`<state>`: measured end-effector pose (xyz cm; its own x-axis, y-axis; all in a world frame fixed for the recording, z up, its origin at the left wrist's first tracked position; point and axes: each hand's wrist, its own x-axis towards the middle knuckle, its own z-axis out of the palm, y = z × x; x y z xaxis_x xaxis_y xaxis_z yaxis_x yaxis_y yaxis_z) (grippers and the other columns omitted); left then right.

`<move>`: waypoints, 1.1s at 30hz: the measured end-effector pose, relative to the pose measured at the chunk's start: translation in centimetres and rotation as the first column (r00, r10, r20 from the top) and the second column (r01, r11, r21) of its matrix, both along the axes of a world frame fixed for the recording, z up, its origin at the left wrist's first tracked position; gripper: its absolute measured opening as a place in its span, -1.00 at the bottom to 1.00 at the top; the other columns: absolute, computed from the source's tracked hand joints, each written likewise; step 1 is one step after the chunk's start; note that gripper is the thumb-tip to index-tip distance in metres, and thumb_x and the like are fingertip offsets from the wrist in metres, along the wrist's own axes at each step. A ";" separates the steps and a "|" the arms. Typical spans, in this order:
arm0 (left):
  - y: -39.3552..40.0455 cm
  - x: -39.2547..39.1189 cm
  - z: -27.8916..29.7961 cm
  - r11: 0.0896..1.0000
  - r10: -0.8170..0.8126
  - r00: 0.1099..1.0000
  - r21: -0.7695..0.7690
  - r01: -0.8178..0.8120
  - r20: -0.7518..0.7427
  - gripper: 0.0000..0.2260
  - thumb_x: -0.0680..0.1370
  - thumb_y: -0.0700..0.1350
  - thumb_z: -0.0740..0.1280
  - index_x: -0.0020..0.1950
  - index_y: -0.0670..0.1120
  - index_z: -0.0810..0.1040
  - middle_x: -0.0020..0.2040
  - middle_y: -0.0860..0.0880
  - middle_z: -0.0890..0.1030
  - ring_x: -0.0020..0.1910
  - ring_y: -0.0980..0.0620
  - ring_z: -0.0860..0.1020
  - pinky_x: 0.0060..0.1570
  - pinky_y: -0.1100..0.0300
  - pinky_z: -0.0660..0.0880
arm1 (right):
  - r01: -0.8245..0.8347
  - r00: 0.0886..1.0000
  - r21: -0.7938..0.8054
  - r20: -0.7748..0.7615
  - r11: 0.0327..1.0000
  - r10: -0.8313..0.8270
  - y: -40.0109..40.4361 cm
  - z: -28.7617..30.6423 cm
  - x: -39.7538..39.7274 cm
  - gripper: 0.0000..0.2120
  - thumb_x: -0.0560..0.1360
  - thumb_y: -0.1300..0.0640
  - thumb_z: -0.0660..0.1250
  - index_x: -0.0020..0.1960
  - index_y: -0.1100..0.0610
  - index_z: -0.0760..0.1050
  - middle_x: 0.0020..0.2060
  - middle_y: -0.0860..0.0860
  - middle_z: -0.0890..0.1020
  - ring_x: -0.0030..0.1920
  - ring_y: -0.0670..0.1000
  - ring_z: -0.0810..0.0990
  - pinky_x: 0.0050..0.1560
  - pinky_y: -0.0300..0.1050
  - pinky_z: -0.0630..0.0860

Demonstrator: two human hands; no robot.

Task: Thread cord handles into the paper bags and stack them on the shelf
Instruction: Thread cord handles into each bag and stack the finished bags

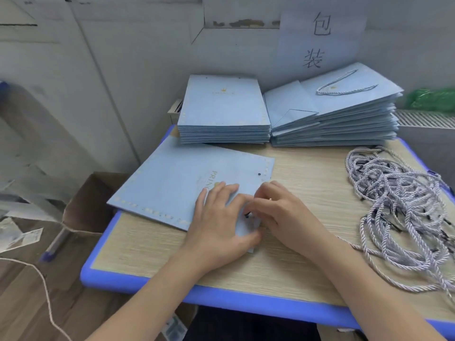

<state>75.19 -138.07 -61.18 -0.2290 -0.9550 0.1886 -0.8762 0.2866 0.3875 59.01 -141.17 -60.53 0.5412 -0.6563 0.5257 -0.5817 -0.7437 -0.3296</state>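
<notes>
From the head view, I judge I'm mid-threading on 1 flat paper bag (172,183): both hands meet at its near corner, where a dark cord tip (247,214) shows right between them. My left hand (219,217) lies spread on the bag, fingers nearly straight and pressing the paper down, thumb hooked at the bag's near edge. My right hand (283,212) is curled, fingertips pinched together at the tip; I take it to be pinching the cord end, though the cord itself is mostly hidden under the fingers. A thin length of cord (349,244) trails away from behind the right wrist.

The second punched hole (259,174) sits just beyond the right hand's fingertips, open and unthreaded. Next move, in my judgement: feed the tip fully through the near hole while the left hand keeps the paper flat, then do the far hole.

The cord pile (398,205) lies to the right of the right hand, well apart. Beyond both hands stand 2 stacks: unthreaded bags (221,112) ahead of the left hand, finished bags (344,114) with a handle showing ahead of the right.
</notes>
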 end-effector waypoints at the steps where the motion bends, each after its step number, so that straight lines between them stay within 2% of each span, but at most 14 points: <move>1: 0.0 0.0 0.0 1.000 -0.003 1.000 -0.002 0.003 -0.012 -0.37 0.29 0.36 0.02 0.31 0.19 0.35 0.46 0.09 0.24 0.50 0.09 0.03 0.47 0.03 -0.10 | 0.005 1.000 -0.026 -0.027 1.000 -0.005 0.0 -0.1 0.1 -0.79 0.38 0.34 0.24 -0.15 0.08 0.56 -0.28 0.02 0.45 -0.24 0.03 0.40 -0.26 -0.24 0.31; 5: -0.1 -0.2 0.3 1.000 -0.006 0.999 0.019 0.007 -0.048 -0.32 0.26 0.38 0.02 0.31 0.17 0.36 0.46 0.10 0.23 0.50 0.11 0.01 0.47 0.04 -0.13 | -0.006 0.998 -0.055 -0.068 0.998 0.002 0.1 -0.4 0.0 -0.80 0.33 0.41 0.27 -0.19 0.17 0.56 -0.25 0.03 0.45 -0.22 0.02 0.36 -0.26 -0.19 0.33; 9: -0.1 -0.1 0.3 1.000 0.004 0.999 0.024 -0.003 -0.048 -0.29 0.24 0.39 0.01 0.32 0.16 0.36 0.47 0.11 0.23 0.50 0.12 0.01 0.48 0.05 -0.14 | -0.032 0.995 -0.073 -0.100 0.997 0.025 0.1 -0.3 0.3 -0.80 0.37 0.33 0.15 -0.20 0.18 0.55 -0.23 0.05 0.45 -0.21 0.04 0.37 -0.26 -0.18 0.35; 12: -0.1 -0.1 0.1 1.000 0.002 0.998 0.028 0.000 -0.060 -0.30 0.24 0.40 0.02 0.32 0.16 0.36 0.47 0.11 0.23 0.50 0.12 0.01 0.48 0.05 -0.14 | -0.018 0.992 -0.082 -0.125 0.996 0.007 0.1 -0.3 0.3 -0.81 0.33 0.38 0.19 -0.21 0.19 0.53 -0.22 0.06 0.46 -0.20 0.06 0.38 -0.25 -0.16 0.35; 17: -0.2 -0.1 0.1 1.000 0.009 0.993 0.012 -0.007 -0.120 -0.31 0.26 0.36 0.04 0.31 0.10 0.38 0.46 0.10 0.26 0.50 0.11 0.05 0.48 0.09 -0.13 | 0.006 1.000 0.084 0.012 0.996 -0.007 0.3 0.0 0.9 -0.82 0.42 0.31 0.21 -0.08 0.15 0.54 -0.24 -0.01 0.48 -0.18 -0.01 0.36 -0.20 -0.19 0.35; 22: -0.1 -0.2 0.3 1.000 -0.003 0.985 -0.015 0.000 -0.174 -0.40 0.25 0.31 0.08 0.22 0.10 0.41 0.38 0.11 0.35 0.46 0.12 0.13 0.45 0.15 -0.07 | 0.013 1.000 0.108 0.017 0.994 -0.015 0.2 -0.2 1.0 -0.90 0.42 0.25 0.29 -0.15 0.11 0.56 -0.26 -0.02 0.53 -0.21 -0.04 0.39 -0.18 -0.13 0.38; 25: -0.2 -0.2 0.3 0.997 -0.008 0.961 -0.074 -0.013 -0.275 -0.50 0.26 0.26 0.18 0.09 0.02 0.47 0.15 0.13 0.44 0.26 0.16 0.33 0.35 0.27 0.08 | -0.009 1.000 0.136 0.026 0.991 0.005 0.1 0.1 0.6 -0.80 0.46 0.10 0.20 -0.19 0.07 0.59 -0.24 -0.04 0.54 -0.20 -0.02 0.43 -0.20 0.01 0.45; 28: -0.1 -0.1 0.5 0.996 -0.004 0.933 -0.087 -0.029 -0.361 -0.62 0.28 0.24 0.26 -0.03 0.04 0.49 -0.01 0.15 0.46 0.06 0.26 0.37 0.22 0.16 0.28 | 0.106 0.991 0.079 0.068 0.991 -0.111 0.4 0.8 -0.2 -0.78 0.40 0.07 0.19 -0.20 0.05 0.61 -0.22 -0.07 0.52 -0.16 -0.03 0.44 -0.13 0.04 0.43; 29: -0.1 0.1 0.6 0.997 0.008 0.922 -0.068 -0.037 -0.388 -0.65 0.28 0.25 0.27 -0.07 0.06 0.50 -0.03 0.15 0.48 0.05 0.25 0.39 0.19 0.15 0.31 | 0.148 0.983 0.058 0.105 0.987 -0.153 0.5 1.0 -0.6 -0.78 0.40 0.09 0.18 -0.18 0.06 0.61 -0.22 -0.06 0.52 -0.15 -0.03 0.44 -0.11 0.02 0.43; 31: -0.1 0.4 0.9 0.997 0.048 0.888 -0.027 -0.068 -0.458 -0.71 0.28 0.23 0.30 -0.19 0.05 0.53 -0.09 0.12 0.54 0.02 0.17 0.46 0.14 0.20 0.34 | 0.190 0.959 0.051 0.202 0.980 -0.197 0.9 1.3 -1.2 -0.79 0.41 0.12 0.20 -0.12 0.09 0.60 -0.22 -0.06 0.50 -0.15 -0.05 0.45 -0.08 -0.15 0.40; 33: -0.3 0.8 1.3 0.991 0.114 0.841 0.001 -0.133 -0.528 -0.79 0.29 0.15 0.36 -0.32 0.01 0.55 -0.14 0.10 0.60 -0.06 0.17 0.54 0.07 0.34 0.36 | 0.181 0.943 0.069 0.270 0.981 -0.193 1.2 1.5 -1.5 -0.83 0.42 0.11 0.23 -0.13 0.12 0.58 -0.26 -0.08 0.49 -0.22 -0.11 0.43 -0.15 -0.33 0.35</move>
<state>76.02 -138.36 -59.87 0.0332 -0.9595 0.2797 -0.5723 0.2112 0.7924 57.51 -140.01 -59.02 0.2456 -0.7569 0.6056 -0.5914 -0.6120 -0.5251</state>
